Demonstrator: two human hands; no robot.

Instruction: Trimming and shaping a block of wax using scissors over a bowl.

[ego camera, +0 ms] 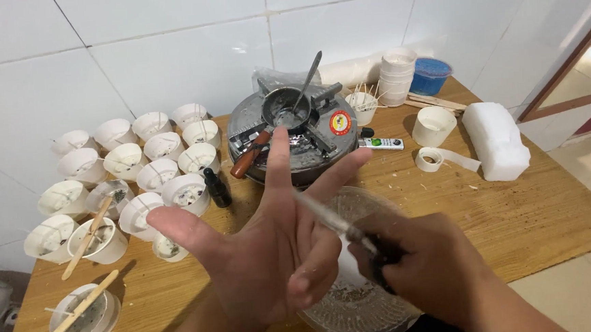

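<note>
My left hand (273, 246) is spread palm-up above the table, thumb and two fingers stretched out, the other fingers curled. My right hand (421, 268) grips the black bulb of a glass dropper (333, 222), whose tip points at my left hand's fingers. Under both hands lies a clear round plastic lid or dish (359, 306) with dark specks. A small dark dropper bottle (217, 188) stands just beyond my left hand.
Several white paper cups (156, 171) with wax and wicks crowd the wooden table's (517, 207) left side, some with wooden sticks. A round stove (293, 135) holds a small pot with a spoon. A white wax block (495, 140), tape roll, stacked cups and a blue tub sit right.
</note>
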